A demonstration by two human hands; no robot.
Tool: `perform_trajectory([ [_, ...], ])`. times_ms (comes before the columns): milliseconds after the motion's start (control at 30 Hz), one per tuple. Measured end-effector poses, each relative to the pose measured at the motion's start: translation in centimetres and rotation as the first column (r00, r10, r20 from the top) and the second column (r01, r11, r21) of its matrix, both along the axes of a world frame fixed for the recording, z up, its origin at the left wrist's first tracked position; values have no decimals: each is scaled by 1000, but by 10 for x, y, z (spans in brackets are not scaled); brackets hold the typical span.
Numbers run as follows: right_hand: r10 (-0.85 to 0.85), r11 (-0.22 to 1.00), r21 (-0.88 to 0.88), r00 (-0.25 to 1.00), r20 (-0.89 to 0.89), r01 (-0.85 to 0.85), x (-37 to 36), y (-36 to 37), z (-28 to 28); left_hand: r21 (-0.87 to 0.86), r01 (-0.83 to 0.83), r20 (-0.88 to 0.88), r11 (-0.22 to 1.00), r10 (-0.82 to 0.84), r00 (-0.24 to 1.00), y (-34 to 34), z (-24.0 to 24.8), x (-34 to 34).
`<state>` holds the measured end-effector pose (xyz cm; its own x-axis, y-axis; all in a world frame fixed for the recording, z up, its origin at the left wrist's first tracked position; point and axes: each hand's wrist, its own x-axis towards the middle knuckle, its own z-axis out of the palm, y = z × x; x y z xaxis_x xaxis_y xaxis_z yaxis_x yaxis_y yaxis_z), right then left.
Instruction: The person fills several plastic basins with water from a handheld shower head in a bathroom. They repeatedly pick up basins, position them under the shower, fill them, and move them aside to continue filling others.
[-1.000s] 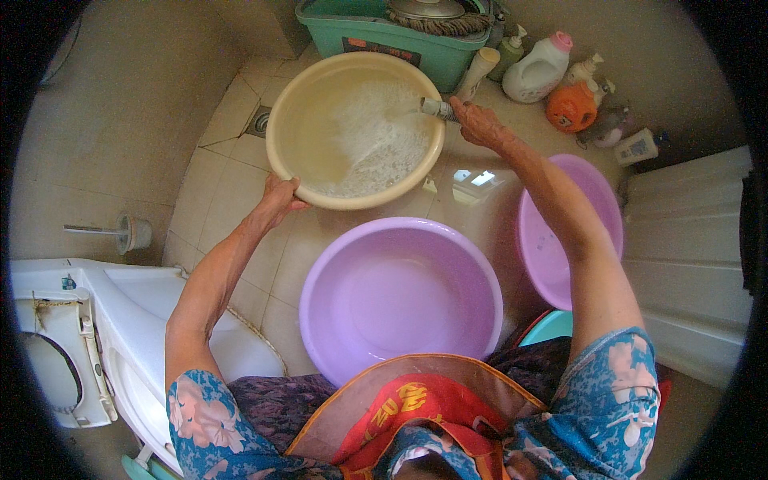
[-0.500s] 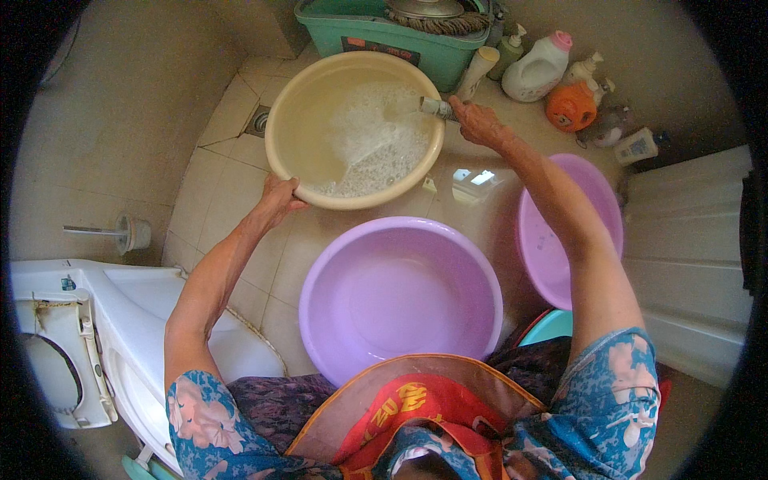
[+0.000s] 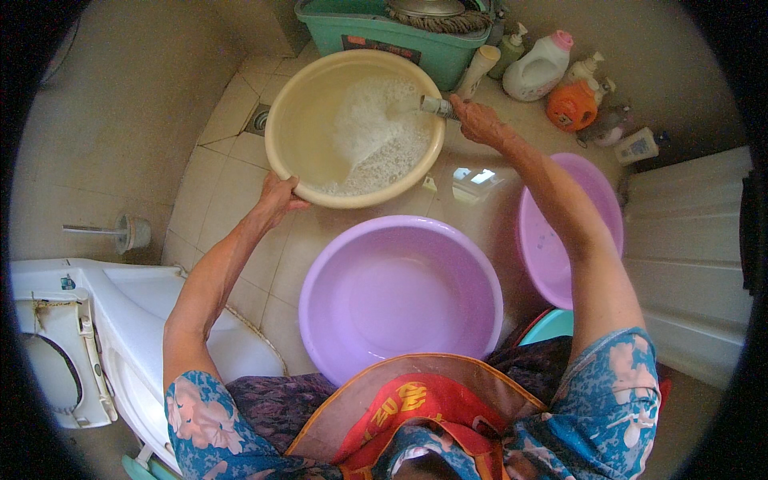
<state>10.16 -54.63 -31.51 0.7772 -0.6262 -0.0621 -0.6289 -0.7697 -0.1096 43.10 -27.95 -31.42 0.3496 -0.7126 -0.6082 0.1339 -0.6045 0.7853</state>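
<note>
Tiled floor, hose over cream basin, lilac basin nearer, bottles

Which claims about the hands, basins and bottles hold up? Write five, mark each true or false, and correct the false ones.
1. The right hand holds a grey hose over the cream basin. True.
2. The left hand grips a purple basin's rim. False: the left hand holds the cream basin's rim.
3. The large purple basin sits between the cream basin and the person. True.
4. The tub beyond the cream basin is orange. False: it is a green tub.
5. A white bottle with a pink cap stands near the wall. True.
</note>
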Motion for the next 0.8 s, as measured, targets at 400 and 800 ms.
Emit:
perform_trajectory([
  [400, -27, 1000, 14, 999, -27, 27, 2, 0, -1, -22, -217, -425, 976, 187, 886, 23, -21, -47],
  [800, -166, 978, 168, 952, 258, 125, -8, 9, -30, 14, -393, -255, 920, 383, 888, 6, -5, -15],
])
